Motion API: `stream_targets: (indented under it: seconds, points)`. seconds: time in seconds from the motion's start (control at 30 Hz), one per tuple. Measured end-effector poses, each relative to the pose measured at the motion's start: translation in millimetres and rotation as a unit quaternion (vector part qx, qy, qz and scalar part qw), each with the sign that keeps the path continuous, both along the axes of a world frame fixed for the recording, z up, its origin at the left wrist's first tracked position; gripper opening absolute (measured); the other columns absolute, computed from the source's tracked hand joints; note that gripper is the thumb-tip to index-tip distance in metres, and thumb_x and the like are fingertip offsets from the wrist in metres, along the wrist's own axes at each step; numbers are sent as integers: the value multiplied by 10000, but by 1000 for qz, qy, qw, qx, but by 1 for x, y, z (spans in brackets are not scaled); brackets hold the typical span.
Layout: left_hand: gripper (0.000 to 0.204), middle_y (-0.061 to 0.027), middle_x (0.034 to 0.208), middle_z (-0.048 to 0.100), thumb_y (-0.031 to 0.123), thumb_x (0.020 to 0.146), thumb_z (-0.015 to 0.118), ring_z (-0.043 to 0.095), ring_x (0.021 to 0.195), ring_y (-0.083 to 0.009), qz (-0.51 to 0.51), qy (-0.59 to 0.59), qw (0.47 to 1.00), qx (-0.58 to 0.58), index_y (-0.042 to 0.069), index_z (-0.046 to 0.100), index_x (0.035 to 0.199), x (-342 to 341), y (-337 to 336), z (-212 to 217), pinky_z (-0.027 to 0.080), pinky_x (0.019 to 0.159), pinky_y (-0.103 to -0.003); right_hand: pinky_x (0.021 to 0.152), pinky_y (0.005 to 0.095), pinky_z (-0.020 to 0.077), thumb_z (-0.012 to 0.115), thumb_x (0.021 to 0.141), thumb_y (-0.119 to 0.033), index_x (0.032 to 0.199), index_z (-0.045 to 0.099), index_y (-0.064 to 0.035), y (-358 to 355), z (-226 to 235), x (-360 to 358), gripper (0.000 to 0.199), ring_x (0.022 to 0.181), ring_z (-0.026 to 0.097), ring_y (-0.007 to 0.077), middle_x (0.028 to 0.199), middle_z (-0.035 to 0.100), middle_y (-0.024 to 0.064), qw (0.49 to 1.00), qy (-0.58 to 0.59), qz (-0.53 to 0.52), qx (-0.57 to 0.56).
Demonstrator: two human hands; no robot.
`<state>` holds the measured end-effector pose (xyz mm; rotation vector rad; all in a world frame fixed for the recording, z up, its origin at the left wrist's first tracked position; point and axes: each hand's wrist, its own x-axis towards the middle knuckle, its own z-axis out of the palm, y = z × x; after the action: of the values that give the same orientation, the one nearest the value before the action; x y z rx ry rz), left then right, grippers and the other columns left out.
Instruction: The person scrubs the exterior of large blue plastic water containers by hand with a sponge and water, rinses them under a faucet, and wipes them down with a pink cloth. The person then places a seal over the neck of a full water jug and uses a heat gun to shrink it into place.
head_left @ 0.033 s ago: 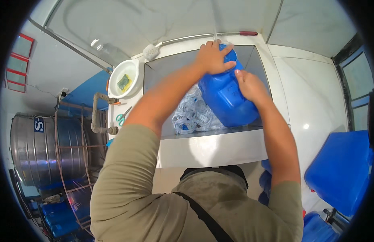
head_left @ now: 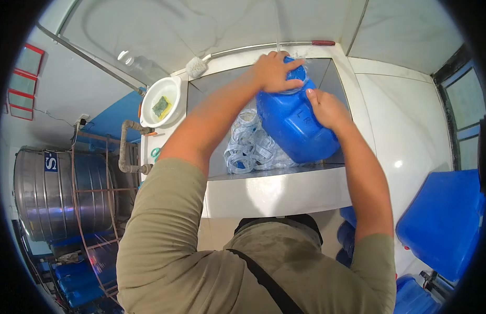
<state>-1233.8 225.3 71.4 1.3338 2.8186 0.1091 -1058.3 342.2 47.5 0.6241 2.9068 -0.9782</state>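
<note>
A blue plastic water jug (head_left: 292, 128) leans in the grey basin (head_left: 326, 70), its round top (head_left: 296, 73) toward the far edge. My left hand (head_left: 274, 73) grips the jug's top from the left, thumb and fingers apart around it. My right hand (head_left: 329, 111) holds the jug's right shoulder, its thumb on the upper side and its other fingers mostly hidden. A thin stream of water (head_left: 278, 31) comes down and splashes by the jug's top. Left of the jug lies a pile of clear plastic rings (head_left: 245, 149) with pale blue markings.
A white bowl (head_left: 175, 104) with a green-yellow sponge (head_left: 162, 107) stands left of the basin. A long-handled brush (head_left: 197, 67) lies along the back ledge. Pipes (head_left: 125, 152) and a steel tank (head_left: 59, 193) are at left. More blue jugs (head_left: 442, 225) stand at right.
The jug has turned and tilted slightly, showing dark letters on its side. Both hands moved a little with it. My left arm now hides most of the scissors on the ledge.
</note>
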Motion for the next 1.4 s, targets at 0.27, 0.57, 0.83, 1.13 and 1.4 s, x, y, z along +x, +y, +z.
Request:
stream_targets:
  seconds: [0.27, 0.57, 0.83, 1.13, 1.4]
  points:
    - [518, -105, 1273, 617, 549, 947, 508, 546, 1234, -296, -282, 19, 959, 3, 162, 660, 1257, -16, -47, -12, 362, 1054, -534, 882, 512, 507, 348, 1042, -471, 1049, 704, -23, 2, 22, -58, 573, 1021, 649, 427, 1055, 697, 240, 983, -52, 103, 140]
    - [644, -117, 1309, 613, 422, 945, 541, 517, 1261, -330, -15, -114, 990, 82, 192, 391, 1527, -1, -107, -21, 292, 1096, -587, 877, 484, 526, 563, 946, -289, 1052, 713, -58, 7, 32, -173, 296, 968, 665, 407, 1028, 700, 212, 981, 132, 49, 137]
    - [627, -114, 1248, 639, 360, 940, 553, 538, 1183, -315, -29, -77, 987, 135, 175, 401, 1519, 8, -172, -41, 323, 1050, -548, 963, 498, 494, 472, 995, -345, 1136, 685, -47, 1, 23, -151, 393, 1075, 653, 385, 1146, 686, 200, 962, 112, 184, 167]
    - [667, -130, 1324, 597, 380, 935, 558, 511, 1233, -336, -25, -113, 989, 95, 160, 367, 1536, 21, -160, -24, 316, 1061, -552, 967, 495, 489, 429, 986, -381, 1199, 667, -58, -16, 34, -172, 455, 1107, 646, 382, 1215, 662, 214, 961, -131, 107, 218]
    - [706, -173, 1404, 501, 562, 859, 591, 452, 1314, -375, -165, 2, 980, 112, 125, 491, 1405, -15, -168, -30, 328, 1081, -582, 814, 499, 523, 410, 981, -574, 1055, 744, -61, -33, 17, -127, 617, 876, 682, 385, 916, 721, 204, 927, -3, 240, 288]
